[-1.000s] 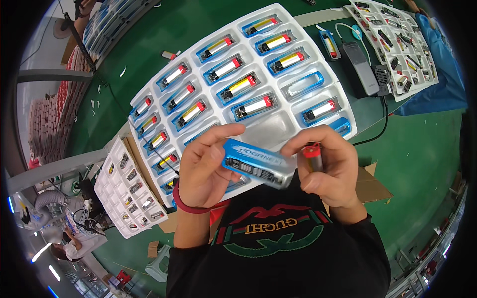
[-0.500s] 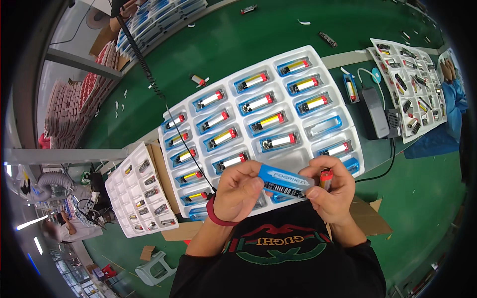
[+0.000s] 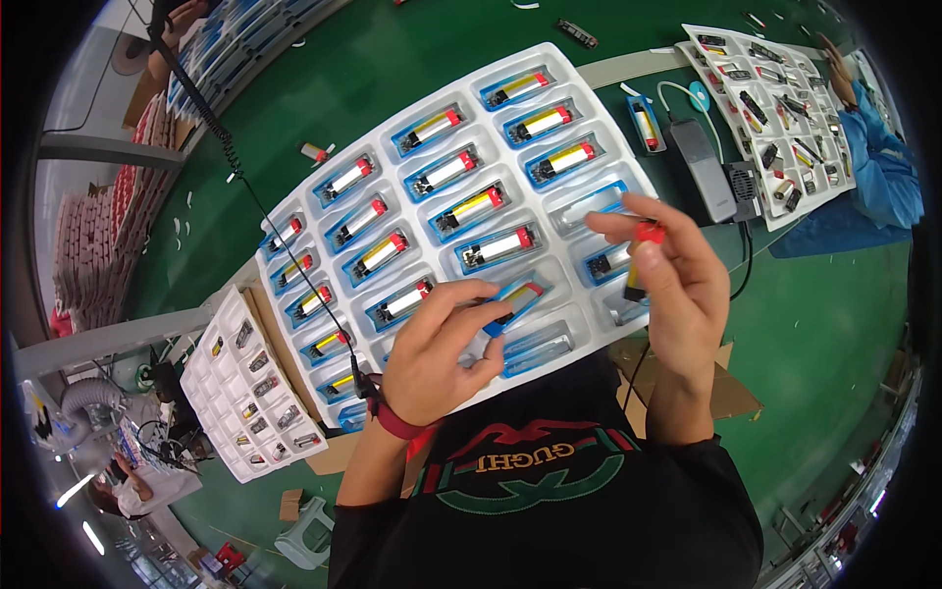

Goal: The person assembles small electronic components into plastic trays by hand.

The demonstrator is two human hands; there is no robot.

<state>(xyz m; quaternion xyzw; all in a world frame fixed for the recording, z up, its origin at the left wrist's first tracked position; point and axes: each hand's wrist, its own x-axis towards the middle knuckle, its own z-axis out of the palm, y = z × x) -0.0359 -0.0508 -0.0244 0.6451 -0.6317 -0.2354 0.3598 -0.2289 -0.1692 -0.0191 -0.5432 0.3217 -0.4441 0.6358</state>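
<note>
A blue plastic casing [image 3: 517,304] with a yellow and red-ended battery assembly in it tilts over a compartment of the white moulded tray [image 3: 556,64]. The thumb and fingers of my left hand [image 3: 432,344] pinch its near end. My right hand [image 3: 682,294], raised over the tray's right edge, holds a small red-ended battery cell [image 3: 649,234] between thumb and fingers, index finger stretched out. Beneath that hand lies an empty blue casing [image 3: 594,206]. Most other compartments hold blue casings with battery assemblies, such as this one [image 3: 496,247].
A grey power bank [image 3: 700,169] with cables and a single blue casing [image 3: 643,125] lie right of the tray. Beyond is another tray [image 3: 775,108] of loose parts, beside a blue-sleeved person [image 3: 873,147]. A smaller white tray [image 3: 250,393] stands left. A black cord [image 3: 294,265] crosses the big tray.
My left hand has lowered the blue casing from in front of me to the tray, and my right hand has let go of it. The right hand has moved up and right, keeping the battery cell.
</note>
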